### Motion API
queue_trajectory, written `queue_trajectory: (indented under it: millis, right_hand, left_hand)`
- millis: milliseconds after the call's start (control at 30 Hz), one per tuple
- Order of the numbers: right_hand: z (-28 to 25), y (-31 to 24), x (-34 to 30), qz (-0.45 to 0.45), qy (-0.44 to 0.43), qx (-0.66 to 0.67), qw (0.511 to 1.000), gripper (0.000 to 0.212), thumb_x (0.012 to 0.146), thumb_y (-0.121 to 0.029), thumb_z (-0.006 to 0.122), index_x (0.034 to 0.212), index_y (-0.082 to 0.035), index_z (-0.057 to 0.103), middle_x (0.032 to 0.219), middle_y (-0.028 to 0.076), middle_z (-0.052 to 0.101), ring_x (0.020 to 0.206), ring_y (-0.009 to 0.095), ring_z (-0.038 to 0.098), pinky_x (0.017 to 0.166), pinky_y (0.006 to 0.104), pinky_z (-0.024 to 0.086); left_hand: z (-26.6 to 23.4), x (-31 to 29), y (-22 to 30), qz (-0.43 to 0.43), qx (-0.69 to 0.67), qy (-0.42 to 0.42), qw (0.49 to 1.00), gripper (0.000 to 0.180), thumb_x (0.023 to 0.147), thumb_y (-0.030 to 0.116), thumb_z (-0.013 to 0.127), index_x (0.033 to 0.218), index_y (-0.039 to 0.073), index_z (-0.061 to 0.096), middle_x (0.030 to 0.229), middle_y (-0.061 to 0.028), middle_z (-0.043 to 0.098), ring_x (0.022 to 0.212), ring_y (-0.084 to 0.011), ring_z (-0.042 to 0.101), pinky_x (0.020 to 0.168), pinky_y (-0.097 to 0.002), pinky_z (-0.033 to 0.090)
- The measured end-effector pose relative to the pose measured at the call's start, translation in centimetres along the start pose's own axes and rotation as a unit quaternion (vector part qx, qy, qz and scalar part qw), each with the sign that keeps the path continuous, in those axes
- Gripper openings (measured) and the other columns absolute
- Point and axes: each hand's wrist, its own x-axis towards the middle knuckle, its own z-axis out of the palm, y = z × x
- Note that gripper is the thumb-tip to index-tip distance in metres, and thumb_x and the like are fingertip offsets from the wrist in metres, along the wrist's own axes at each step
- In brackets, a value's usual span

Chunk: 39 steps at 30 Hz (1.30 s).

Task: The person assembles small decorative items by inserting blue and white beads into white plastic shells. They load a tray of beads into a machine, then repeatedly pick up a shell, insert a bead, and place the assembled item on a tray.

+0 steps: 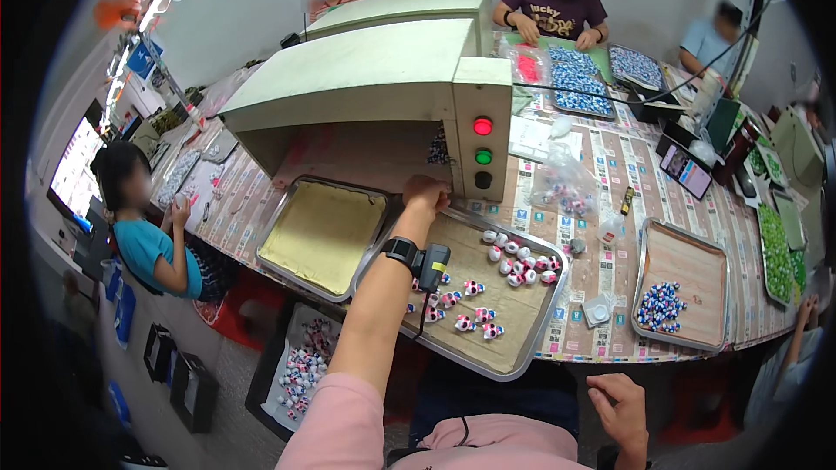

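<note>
My left hand [424,191] reaches to the machine's opening, above the far edge of a metal tray. It looks closed, back toward me; what it grips, if anything, is hidden. The tray [501,364], lined with tan sheet, holds small white animal-head pieces with pink and blue patches [464,323] and several rounder white pieces with dark and red marks [515,266]. My forearm covers part of the tray. My right hand [620,407] hangs off the table edge, fingers loosely bent and apart, with nothing in it.
A pale box-shaped machine [366,61] with red and green lights stands ahead. Left is a cream-lined tray [322,231]; below it, a black bin of coloured pieces [305,365]. To the right are a tray with blue-white pieces [662,306] and a phone [684,170]. Other people sit around.
</note>
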Motion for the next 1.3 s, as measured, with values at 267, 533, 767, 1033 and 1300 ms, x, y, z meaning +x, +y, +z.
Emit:
queue_trajectory:
  millis: [267,533,767,1033,1300]
  right_hand:
    - [0.0,-1.9,1.6,-0.015,-0.024,-0.027,0.999,0.02,0.083,-0.008,0.071,0.101,-0.003,0.074,0.094,0.014,0.072,0.087,0.028,0.069,0.076,0.0346,0.054]
    - [-7.5,-0.4,4.6,-0.085,-0.062,-0.157,0.982,0.022,0.087,-0.017,0.068,0.106,-0.006,0.07,0.096,0.013,0.069,0.09,0.032,0.065,0.081,0.0417,0.052]
    - [-13.9,3.6,19.6,-0.069,-0.082,-0.134,0.985,0.028,0.086,-0.019,0.067,0.109,-0.004,0.072,0.095,0.016,0.072,0.085,0.028,0.07,0.077,0.0392,0.054]
    - [-15.0,11.8,37.6,0.103,0.111,0.054,0.987,0.037,0.076,-0.012,0.071,0.111,-0.001,0.072,0.1,0.015,0.074,0.081,0.023,0.071,0.066,0.0329,0.057]
    - [-12.2,17.0,47.3,0.193,0.17,0.264,0.929,0.062,0.075,-0.004,0.072,0.135,-0.001,0.055,0.11,0.011,0.066,0.089,0.021,0.066,0.063,0.036,0.057]
  left_hand:
    - [-1.5,6.7,0.1,0.07,-0.15,-0.147,0.975,0.016,0.093,0.013,0.06,0.102,0.0,0.063,0.084,-0.0096,0.063,0.076,-0.0243,0.068,0.066,-0.0374,0.061]
    - [-5.3,4.5,1.2,0.008,-0.132,-0.223,0.966,0.025,0.095,0.012,0.055,0.115,-0.001,0.062,0.109,-0.0158,0.067,0.101,-0.0305,0.066,0.086,-0.0486,0.058]
    - [-10.6,-11.3,4.2,0.124,0.098,-0.182,0.971,0.025,0.095,0.011,0.058,0.116,-0.002,0.063,0.105,-0.0101,0.069,0.086,-0.017,0.067,0.078,-0.0301,0.056]
    - [-14.6,-19.8,4.0,0.161,0.203,-0.163,0.952,0.027,0.099,0.016,0.06,0.122,0.003,0.064,0.107,-0.0053,0.069,0.09,-0.0133,0.066,0.079,-0.0269,0.054]
    - [-16.5,-27.7,4.0,0.089,0.169,0.008,0.981,0.027,0.099,0.017,0.06,0.121,0.001,0.063,0.107,-0.0076,0.068,0.09,-0.015,0.067,0.077,-0.0271,0.054]
